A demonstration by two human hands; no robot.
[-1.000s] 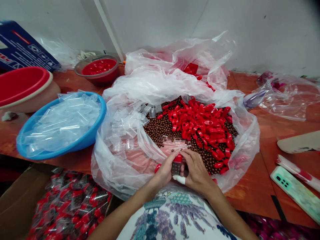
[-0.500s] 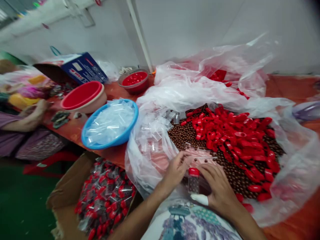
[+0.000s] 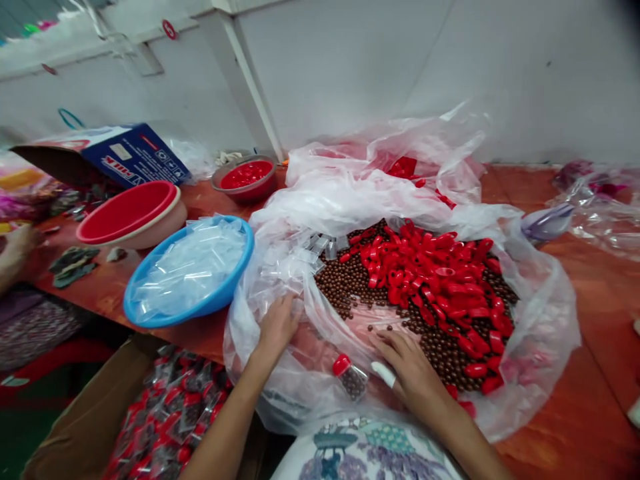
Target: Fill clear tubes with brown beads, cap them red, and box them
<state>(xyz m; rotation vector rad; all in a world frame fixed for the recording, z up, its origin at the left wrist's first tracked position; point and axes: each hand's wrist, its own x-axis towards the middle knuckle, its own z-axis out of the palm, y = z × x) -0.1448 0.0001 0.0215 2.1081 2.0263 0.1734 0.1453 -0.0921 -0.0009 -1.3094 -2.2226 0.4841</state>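
My left hand (image 3: 279, 325) is at the clear plastic pieces (image 3: 270, 270) on the left side of the white plastic bag (image 3: 555, 313); its fingertips are hard to make out. My right hand (image 3: 407, 363), a white wrap on its thumb, lies spread at the near edge of the brown beads (image 3: 345, 287), holding nothing. Between my hands a small clear container with a red cap (image 3: 342, 365) lies tilted on the bag, with dark beads inside. Red plastic pieces (image 3: 450, 272) are heaped on the beads.
A blue basin (image 3: 250, 250) of clear pieces stands left, near a red basin (image 3: 130, 212) and a blue box (image 3: 140, 157). Below is a carton (image 3: 85, 407) of red-capped containers. Another person's hand (image 3: 17, 257) shows far left.
My left hand has moved left, away from the capped container, to the clear pieces. The container has tipped over, and my right hand is apart from it. The view has shifted right.
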